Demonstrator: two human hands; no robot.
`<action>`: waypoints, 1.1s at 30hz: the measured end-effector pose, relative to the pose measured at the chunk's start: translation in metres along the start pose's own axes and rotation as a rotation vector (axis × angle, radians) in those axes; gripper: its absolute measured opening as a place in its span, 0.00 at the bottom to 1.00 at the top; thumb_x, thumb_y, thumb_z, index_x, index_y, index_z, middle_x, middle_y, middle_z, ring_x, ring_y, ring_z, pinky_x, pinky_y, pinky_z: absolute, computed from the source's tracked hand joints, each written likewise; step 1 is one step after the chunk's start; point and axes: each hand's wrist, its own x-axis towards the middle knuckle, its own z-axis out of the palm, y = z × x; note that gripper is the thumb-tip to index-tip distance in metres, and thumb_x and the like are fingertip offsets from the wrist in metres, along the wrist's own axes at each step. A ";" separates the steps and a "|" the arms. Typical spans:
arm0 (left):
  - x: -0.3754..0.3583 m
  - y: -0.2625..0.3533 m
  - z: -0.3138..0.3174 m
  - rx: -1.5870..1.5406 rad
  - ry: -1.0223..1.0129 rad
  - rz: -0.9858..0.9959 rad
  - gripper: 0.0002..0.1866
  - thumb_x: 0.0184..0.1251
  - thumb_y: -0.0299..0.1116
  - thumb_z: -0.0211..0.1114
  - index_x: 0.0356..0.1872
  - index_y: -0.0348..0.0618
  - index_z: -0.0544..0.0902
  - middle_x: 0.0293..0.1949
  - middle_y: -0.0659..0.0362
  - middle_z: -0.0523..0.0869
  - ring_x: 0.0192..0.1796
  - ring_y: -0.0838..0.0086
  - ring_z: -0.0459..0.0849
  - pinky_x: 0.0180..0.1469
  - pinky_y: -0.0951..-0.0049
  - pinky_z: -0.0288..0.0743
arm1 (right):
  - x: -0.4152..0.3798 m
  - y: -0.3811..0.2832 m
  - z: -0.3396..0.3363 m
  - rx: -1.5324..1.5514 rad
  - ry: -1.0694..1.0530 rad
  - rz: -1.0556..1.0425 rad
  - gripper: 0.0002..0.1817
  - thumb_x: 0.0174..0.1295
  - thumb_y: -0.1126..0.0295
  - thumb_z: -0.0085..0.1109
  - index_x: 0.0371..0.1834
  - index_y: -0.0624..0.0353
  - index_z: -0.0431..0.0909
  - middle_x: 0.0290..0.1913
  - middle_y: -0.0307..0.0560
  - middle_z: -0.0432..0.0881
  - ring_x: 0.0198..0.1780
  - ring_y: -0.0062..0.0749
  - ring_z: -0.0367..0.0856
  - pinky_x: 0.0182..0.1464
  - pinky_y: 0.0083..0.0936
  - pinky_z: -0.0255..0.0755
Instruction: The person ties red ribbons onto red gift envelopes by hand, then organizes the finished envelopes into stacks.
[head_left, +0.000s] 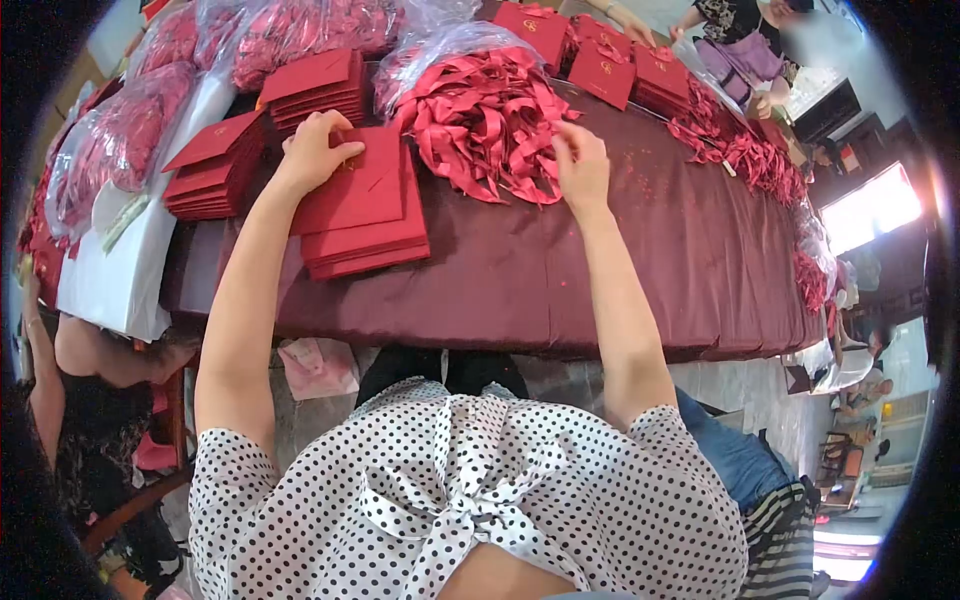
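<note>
While the left hand (318, 158) bends over the far left part of the top red packet (365, 205), its thumb lies on the flat front. The thumb and the first finger are a bit apart, and I cannot tell if the hand pinches the packet. Under it, and sticking out on the near side, is a pile of red packets (368, 258). The right hand (585, 172) is at the right side of a big messy heap of shiny red ribbons (480, 115). Its thumb and first finger touch the edge of the heap, but I cannot tell if they pinch a ribbon.

The heap is just right of the top packet, on a dark red cloth (500, 285). A clear bag (450, 42) is at its far side. Two more piles of packets stand to the left, one nearer (205, 190) and one farther (318, 100). At the far right are more packets with gold marks (604, 75), then more ribbons (762, 165). Clear bags full of red things (120, 150) are at the left. Another person (745, 45) is at the far right.
</note>
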 end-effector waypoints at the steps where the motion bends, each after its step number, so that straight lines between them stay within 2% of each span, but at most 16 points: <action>1: -0.001 0.004 -0.005 -0.011 0.051 0.011 0.16 0.51 0.42 0.69 0.39 0.47 0.79 0.40 0.57 0.81 0.49 0.62 0.78 0.49 0.56 0.68 | 0.003 0.000 -0.001 -0.148 -0.085 -0.229 0.15 0.53 0.74 0.59 0.46 0.50 0.79 0.37 0.44 0.78 0.44 0.40 0.73 0.50 0.31 0.68; 3: -0.003 0.015 -0.024 -0.060 0.005 -0.030 0.17 0.50 0.41 0.69 0.39 0.45 0.79 0.38 0.55 0.82 0.47 0.61 0.80 0.49 0.59 0.69 | 0.004 -0.007 0.001 -0.222 -0.164 -0.362 0.18 0.52 0.75 0.60 0.48 0.51 0.78 0.37 0.44 0.78 0.47 0.41 0.72 0.52 0.32 0.66; 4: -0.007 0.022 -0.030 -0.043 0.105 0.019 0.18 0.50 0.41 0.70 0.39 0.43 0.78 0.36 0.55 0.83 0.44 0.63 0.81 0.47 0.63 0.71 | 0.005 -0.012 0.001 -0.207 -0.183 -0.357 0.15 0.52 0.74 0.60 0.45 0.52 0.79 0.37 0.44 0.78 0.45 0.40 0.73 0.50 0.33 0.68; 8: -0.015 0.049 -0.078 0.050 0.037 0.088 0.17 0.51 0.40 0.69 0.31 0.39 0.74 0.26 0.55 0.79 0.32 0.66 0.78 0.40 0.65 0.70 | 0.013 0.001 0.014 -0.026 -0.064 -0.254 0.06 0.55 0.73 0.61 0.35 0.56 0.82 0.37 0.44 0.78 0.42 0.35 0.75 0.47 0.29 0.70; 11: -0.023 0.072 -0.108 0.065 0.093 0.201 0.14 0.56 0.35 0.65 0.29 0.37 0.70 0.23 0.54 0.75 0.28 0.68 0.75 0.35 0.69 0.68 | 0.021 -0.035 -0.010 0.398 0.077 0.018 0.03 0.58 0.71 0.61 0.32 0.58 0.82 0.42 0.43 0.82 0.49 0.30 0.77 0.53 0.24 0.68; 12: -0.023 0.078 -0.113 -0.006 0.072 0.209 0.13 0.58 0.33 0.64 0.29 0.36 0.70 0.23 0.54 0.74 0.29 0.70 0.75 0.34 0.70 0.67 | 0.026 -0.052 -0.026 0.617 0.181 0.157 0.06 0.62 0.70 0.57 0.33 0.60 0.80 0.46 0.48 0.81 0.50 0.33 0.78 0.55 0.27 0.69; 13: -0.023 0.077 -0.112 -0.092 0.029 0.305 0.10 0.63 0.31 0.60 0.33 0.36 0.69 0.25 0.62 0.71 0.31 0.81 0.69 0.35 0.76 0.66 | 0.032 -0.042 -0.039 1.000 0.256 0.184 0.08 0.65 0.69 0.53 0.35 0.62 0.77 0.47 0.53 0.80 0.50 0.38 0.78 0.55 0.30 0.70; 14: -0.025 0.083 -0.108 -0.154 0.011 0.380 0.10 0.63 0.31 0.61 0.34 0.37 0.70 0.26 0.63 0.72 0.32 0.82 0.70 0.36 0.77 0.67 | 0.035 -0.053 -0.065 1.264 0.218 0.114 0.08 0.67 0.69 0.49 0.37 0.62 0.74 0.46 0.58 0.80 0.50 0.41 0.78 0.52 0.30 0.73; 15: -0.024 0.094 -0.100 -0.215 -0.011 0.460 0.09 0.63 0.30 0.61 0.35 0.37 0.71 0.27 0.65 0.73 0.34 0.82 0.71 0.37 0.77 0.68 | 0.034 -0.049 -0.084 1.213 0.243 0.136 0.08 0.67 0.69 0.49 0.39 0.62 0.74 0.43 0.58 0.80 0.46 0.40 0.80 0.48 0.28 0.76; 16: -0.026 0.106 -0.089 -0.489 -0.124 0.345 0.10 0.61 0.30 0.62 0.36 0.34 0.74 0.28 0.62 0.78 0.33 0.80 0.74 0.37 0.76 0.71 | 0.035 -0.052 -0.098 1.159 0.323 0.139 0.06 0.67 0.72 0.49 0.40 0.63 0.73 0.40 0.56 0.81 0.41 0.38 0.81 0.45 0.29 0.77; 20: -0.025 0.139 -0.023 -0.595 -0.290 0.320 0.11 0.61 0.31 0.63 0.37 0.33 0.75 0.27 0.60 0.79 0.32 0.81 0.75 0.34 0.77 0.71 | 0.016 -0.061 -0.129 0.664 0.211 0.312 0.10 0.61 0.75 0.57 0.42 0.65 0.69 0.27 0.45 0.82 0.33 0.23 0.80 0.37 0.17 0.72; 21: -0.024 0.145 -0.005 -0.595 -0.324 0.305 0.11 0.61 0.31 0.62 0.38 0.32 0.75 0.31 0.58 0.81 0.35 0.80 0.77 0.38 0.76 0.72 | 0.008 -0.073 -0.129 0.615 0.131 0.275 0.12 0.60 0.75 0.58 0.44 0.64 0.68 0.26 0.44 0.82 0.30 0.21 0.79 0.34 0.16 0.71; 23: -0.027 0.154 0.032 -0.610 -0.269 0.372 0.11 0.61 0.29 0.62 0.40 0.32 0.76 0.35 0.58 0.82 0.39 0.78 0.78 0.44 0.76 0.72 | -0.012 -0.079 -0.121 0.645 -0.032 0.378 0.05 0.58 0.78 0.59 0.36 0.65 0.73 0.28 0.44 0.82 0.31 0.21 0.80 0.34 0.16 0.73; 24: -0.027 0.158 0.044 -0.800 -0.398 0.300 0.11 0.60 0.27 0.61 0.41 0.32 0.76 0.36 0.58 0.82 0.41 0.77 0.79 0.47 0.75 0.72 | -0.021 -0.084 -0.116 0.695 -0.114 0.406 0.03 0.57 0.79 0.59 0.32 0.65 0.76 0.29 0.44 0.82 0.32 0.21 0.80 0.37 0.17 0.74; 31: -0.021 0.156 0.083 -0.959 -0.593 0.066 0.09 0.55 0.24 0.65 0.38 0.39 0.78 0.33 0.67 0.79 0.36 0.85 0.75 0.38 0.83 0.70 | -0.058 -0.076 -0.074 0.582 -0.169 0.478 0.06 0.61 0.75 0.56 0.40 0.63 0.79 0.33 0.41 0.83 0.36 0.17 0.79 0.39 0.15 0.71; 33: -0.020 0.154 0.090 -1.179 -0.707 -0.036 0.09 0.55 0.24 0.66 0.36 0.41 0.77 0.33 0.69 0.76 0.37 0.85 0.74 0.40 0.84 0.69 | -0.062 -0.075 -0.070 0.535 -0.159 0.477 0.06 0.61 0.74 0.57 0.40 0.63 0.79 0.32 0.40 0.82 0.34 0.17 0.78 0.38 0.15 0.70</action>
